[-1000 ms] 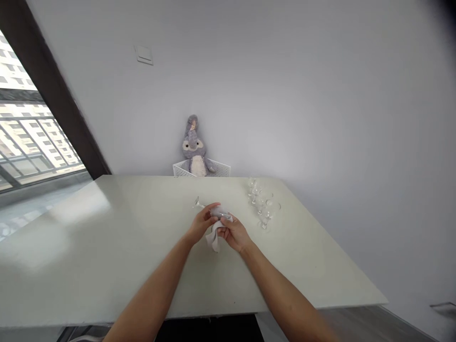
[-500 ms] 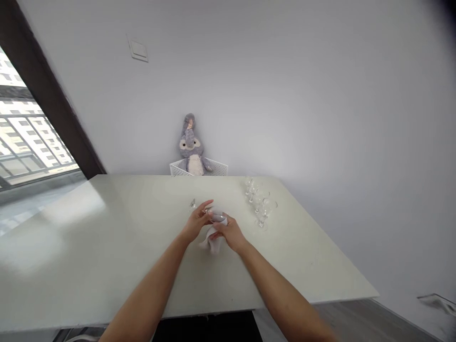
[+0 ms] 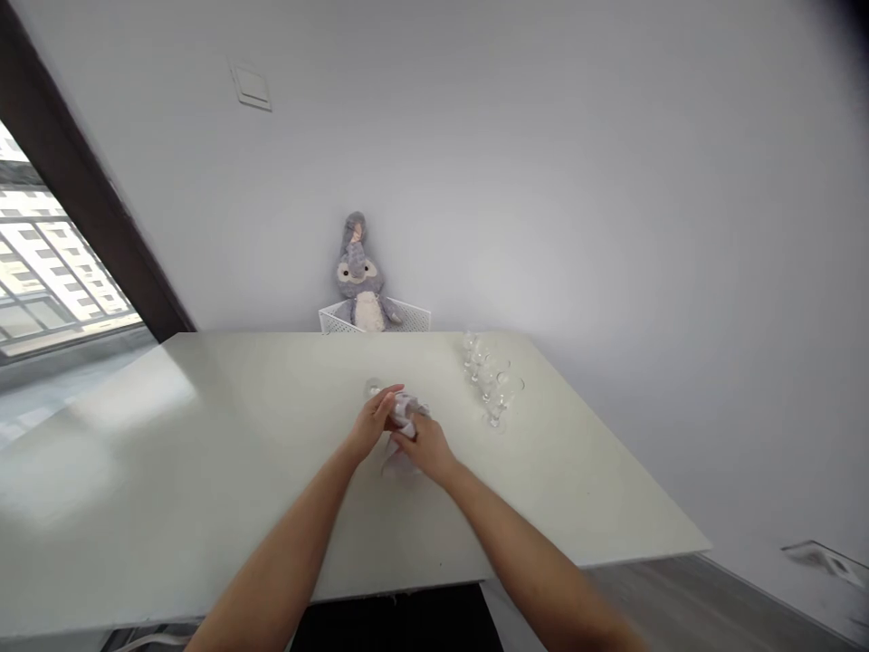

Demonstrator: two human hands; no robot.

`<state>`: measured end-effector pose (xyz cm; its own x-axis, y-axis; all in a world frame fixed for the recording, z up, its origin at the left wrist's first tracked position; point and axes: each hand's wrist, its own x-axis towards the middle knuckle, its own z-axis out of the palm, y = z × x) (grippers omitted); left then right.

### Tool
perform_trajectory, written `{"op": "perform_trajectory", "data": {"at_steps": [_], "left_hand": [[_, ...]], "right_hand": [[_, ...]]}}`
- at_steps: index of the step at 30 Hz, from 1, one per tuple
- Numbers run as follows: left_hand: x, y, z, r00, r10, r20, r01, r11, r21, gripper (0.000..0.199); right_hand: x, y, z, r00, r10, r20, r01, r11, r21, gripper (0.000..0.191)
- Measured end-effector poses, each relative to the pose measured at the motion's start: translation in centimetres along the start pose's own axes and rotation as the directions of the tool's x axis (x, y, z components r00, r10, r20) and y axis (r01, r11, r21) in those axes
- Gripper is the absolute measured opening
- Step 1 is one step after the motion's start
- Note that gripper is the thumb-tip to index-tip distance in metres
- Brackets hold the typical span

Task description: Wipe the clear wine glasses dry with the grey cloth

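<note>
Above the table, my left hand (image 3: 370, 426) is closed around a clear stemmed glass tipped on its side. The round foot of the glass (image 3: 373, 386) sticks out past the left fingers, and its bowl points toward the right hand. My right hand (image 3: 429, 447) grips a pale, thin cloth (image 3: 402, 460), with part of it bunched at the mouth of the bowl and the rest hanging below. Whether the right fingertips are inside the bowl is hard to make out. Right of the hands, several clear stemmed glasses (image 3: 494, 398) stand upright in a cluster.
The white table (image 3: 237, 471) reaches back to a plain wall. At its far edge a grey plush rabbit (image 3: 367, 308) sits in a white perforated basket (image 3: 415, 317). A light switch (image 3: 252, 88) is on the wall, and a dark-framed window (image 3: 61, 272) lies to the left.
The right hand has shifted slightly left and closer to the left hand, pushing the cloth against the glass's mouth. The view has turned slightly right.
</note>
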<state>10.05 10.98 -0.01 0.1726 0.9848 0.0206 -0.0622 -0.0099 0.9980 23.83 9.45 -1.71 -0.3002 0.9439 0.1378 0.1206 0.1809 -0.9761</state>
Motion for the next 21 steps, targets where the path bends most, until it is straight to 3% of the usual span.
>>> {"op": "perform_trajectory", "data": {"at_steps": [2, 3, 6, 8, 9, 11, 13, 15, 17, 18, 19, 21], "left_hand": [[0.2, -0.3, -0.1, 0.997, -0.079, -0.020, 0.079, 0.997, 0.015, 0.059], [0.2, -0.4, 0.0, 0.996, -0.088, -0.016, 0.088, 0.996, 0.012, 0.059], [0.2, -0.6, 0.4, 0.999, 0.009, 0.031, -0.008, 1.000, -0.030, 0.055], [0.1, -0.5, 0.7, 0.995, 0.085, 0.059, -0.082, 0.995, -0.050, 0.063], [0.1, -0.5, 0.8, 0.993, 0.105, 0.062, -0.102, 0.994, -0.051, 0.066], [0.1, -0.6, 0.7, 0.993, 0.111, 0.037, -0.109, 0.993, -0.034, 0.063], [0.2, -0.8, 0.3, 0.997, 0.079, 0.002, -0.079, 0.996, 0.027, 0.057], [0.2, -0.9, -0.2, 0.997, 0.052, -0.050, -0.042, 0.982, 0.185, 0.056], [0.2, -0.7, -0.8, 0.981, 0.139, -0.137, -0.057, 0.874, 0.482, 0.052], [0.1, -0.5, -1.0, 0.958, 0.241, -0.156, -0.087, 0.762, 0.642, 0.046], [0.0, -0.3, -1.3, 0.925, 0.357, -0.128, -0.130, 0.616, 0.777, 0.041], [-0.1, 0.2, -1.5, 0.853, 0.521, 0.044, -0.238, 0.312, 0.920, 0.037]], "right_hand": [[-0.1, 0.1, 0.3, 1.000, -0.006, -0.030, 0.002, 0.992, -0.129, 0.025], [0.1, 0.1, 0.3, 0.999, 0.021, -0.050, -0.026, 0.994, -0.110, 0.022], [0.8, -0.1, -0.6, 0.984, 0.169, -0.059, -0.151, 0.960, 0.234, 0.021], [1.0, -0.2, -1.1, 0.982, 0.188, -0.017, -0.158, 0.869, 0.469, 0.027], [0.9, -0.3, -1.1, 0.987, 0.162, 0.005, -0.143, 0.857, 0.496, 0.029], [0.5, -0.3, -0.8, 0.997, 0.080, 0.017, -0.081, 0.934, 0.347, 0.027], [0.0, -0.3, -0.2, 1.000, -0.030, -0.005, 0.030, 0.999, 0.011, 0.024], [-0.2, -0.2, 0.1, 0.993, -0.114, -0.027, 0.102, 0.957, -0.272, 0.023], [0.1, -0.2, -0.4, 0.996, -0.066, -0.058, 0.044, 0.944, -0.327, 0.019], [0.4, -0.3, -0.9, 0.997, 0.002, -0.074, -0.022, 0.963, -0.269, 0.017], [0.7, -0.3, -1.5, 0.994, 0.075, -0.077, -0.087, 0.981, -0.172, 0.017], [1.1, -0.5, -2.9, 0.985, 0.168, -0.042, -0.166, 0.985, 0.057, 0.020]]}}
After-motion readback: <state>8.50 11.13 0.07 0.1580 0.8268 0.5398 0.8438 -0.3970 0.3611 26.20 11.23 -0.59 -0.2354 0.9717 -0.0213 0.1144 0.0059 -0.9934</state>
